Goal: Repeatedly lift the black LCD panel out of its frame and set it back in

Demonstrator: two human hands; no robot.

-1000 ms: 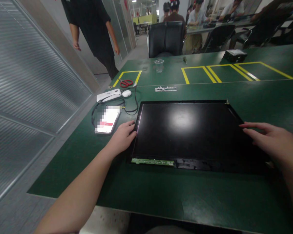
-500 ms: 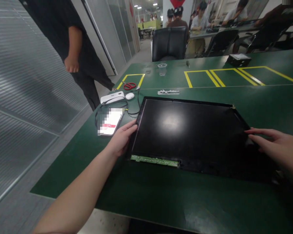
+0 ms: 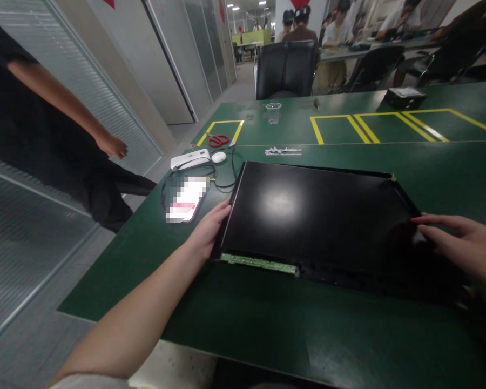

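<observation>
A large black display panel (image 3: 308, 216) lies flat on the green table (image 3: 267, 329), with a narrow green circuit strip (image 3: 259, 263) along its near edge. My left hand (image 3: 208, 229) grips the panel's left edge, fingers curled onto its rim. My right hand (image 3: 461, 246) holds the panel's right edge, fingers spread over the dark corner. The panel's near side looks slightly lifted, but I cannot tell for sure.
A lit phone (image 3: 186, 199), a white box (image 3: 190, 160) with black cables, a white mouse (image 3: 218, 157) and red scissors (image 3: 217, 140) lie at the left. A plastic cup (image 3: 273, 112) stands farther back. A person in black (image 3: 44, 135) walks by on the left. Seated people work behind.
The person in black has walked nearer along the left side. My hands have stayed on the panel's two edges; the panel has turned slightly and the view has shifted.
</observation>
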